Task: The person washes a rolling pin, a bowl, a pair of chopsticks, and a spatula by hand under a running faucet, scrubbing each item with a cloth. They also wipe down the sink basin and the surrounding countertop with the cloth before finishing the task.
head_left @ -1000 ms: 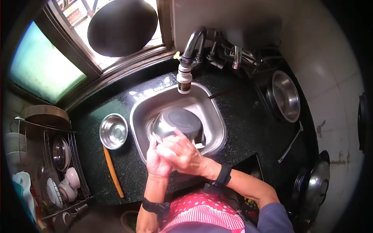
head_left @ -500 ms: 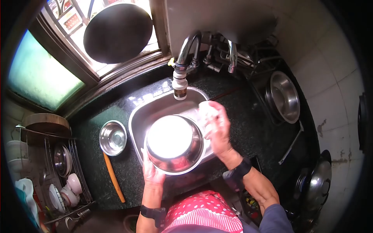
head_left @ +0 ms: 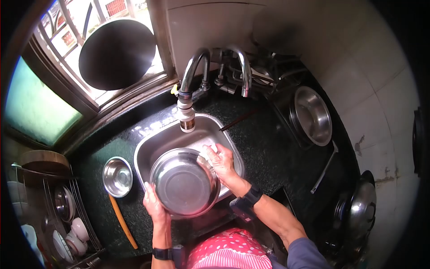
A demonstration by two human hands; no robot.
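Observation:
A shiny steel bowl [head_left: 181, 184] is turned base up over the front part of the sink [head_left: 144, 154]. My left hand [head_left: 155, 204] grips its left rim, with the fingers partly hidden at the edge. On the bowl's upper right side, my right hand [head_left: 220, 163] is closed around a crumpled white scrubbing pad or cloth [head_left: 208, 153] and presses it to the metal. The exact kind of the white thing is hard to make out. Above the sink hangs the tap's white nozzle [head_left: 186, 114].
Left of the sink stand a small steel bowl [head_left: 118, 176] and a wooden-handled tool [head_left: 123, 222]. A dish rack [head_left: 85, 215] fills the far left. Steel pans [head_left: 313, 116] and tongs [head_left: 324, 168] lie on the right. A dark round pan [head_left: 117, 54] hangs at the window.
My right hand has come down from beside the bowl onto its side, bringing the white pad into contact. The view has shifted, and the glare on the bowl's base has faded.

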